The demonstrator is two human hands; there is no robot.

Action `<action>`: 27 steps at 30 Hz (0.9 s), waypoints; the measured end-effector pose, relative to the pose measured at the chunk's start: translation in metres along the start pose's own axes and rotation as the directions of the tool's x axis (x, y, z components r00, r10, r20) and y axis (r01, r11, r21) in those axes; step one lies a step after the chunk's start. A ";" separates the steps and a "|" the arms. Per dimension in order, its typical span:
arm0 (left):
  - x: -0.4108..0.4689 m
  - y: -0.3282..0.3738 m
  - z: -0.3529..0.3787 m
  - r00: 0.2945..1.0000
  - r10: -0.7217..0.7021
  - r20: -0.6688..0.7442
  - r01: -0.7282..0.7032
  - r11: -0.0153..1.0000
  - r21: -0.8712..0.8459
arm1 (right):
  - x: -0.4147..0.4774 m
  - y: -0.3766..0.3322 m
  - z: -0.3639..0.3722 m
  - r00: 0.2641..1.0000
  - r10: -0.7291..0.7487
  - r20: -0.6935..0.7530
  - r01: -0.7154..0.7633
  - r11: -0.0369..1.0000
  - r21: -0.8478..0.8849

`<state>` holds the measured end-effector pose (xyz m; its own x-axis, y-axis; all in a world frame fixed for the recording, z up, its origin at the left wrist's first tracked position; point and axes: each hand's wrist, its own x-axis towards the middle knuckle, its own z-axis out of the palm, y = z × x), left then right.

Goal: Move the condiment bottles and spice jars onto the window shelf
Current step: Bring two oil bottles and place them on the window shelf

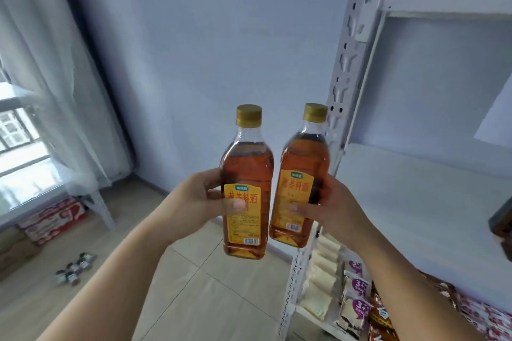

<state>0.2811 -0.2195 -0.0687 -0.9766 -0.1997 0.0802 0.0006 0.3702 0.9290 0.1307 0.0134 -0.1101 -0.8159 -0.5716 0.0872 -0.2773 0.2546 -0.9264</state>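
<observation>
The left grip (205,199) is curling round the left bottle (246,163), thumb pressing its label. The right grip (329,207) is clasping the right bottle (300,163) likewise. Both bottles are hanging roughly upright, just beside each other. Below the left grip, blurred jars (76,268), probably, are lying on the floor (221,299).

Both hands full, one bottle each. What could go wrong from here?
1. The right bottle is tilted close to the rack post; a swing could knock it.
2. The left hand and right hand each grip one bottle at its label, so no hand is spare if the left bottle slips.
3. Small jars lie on the floor toward the window; a foot might hit them.
</observation>
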 end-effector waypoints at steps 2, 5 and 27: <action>-0.010 -0.010 -0.036 0.999 -0.005 -0.050 0.004 1.000 -0.012 | 0.018 -0.018 0.032 1.000 -0.014 0.013 0.014 1.000 -0.009; -0.027 -0.024 -0.094 0.993 -0.023 -0.116 0.023 1.000 0.000 | 0.045 -0.045 0.085 0.998 -0.045 0.040 0.045 0.999 -0.014; -0.087 -0.130 -0.340 0.875 -0.147 -0.462 0.127 0.989 -0.074 | 0.206 -0.138 0.372 0.917 -0.183 0.354 0.183 0.982 0.034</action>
<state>0.4393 -0.5584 -0.0739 -0.7549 -0.6480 0.1009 -0.1074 0.2739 0.9557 0.1894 -0.4297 -0.1005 -0.5176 -0.8472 0.1201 -0.4046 0.1187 -0.9067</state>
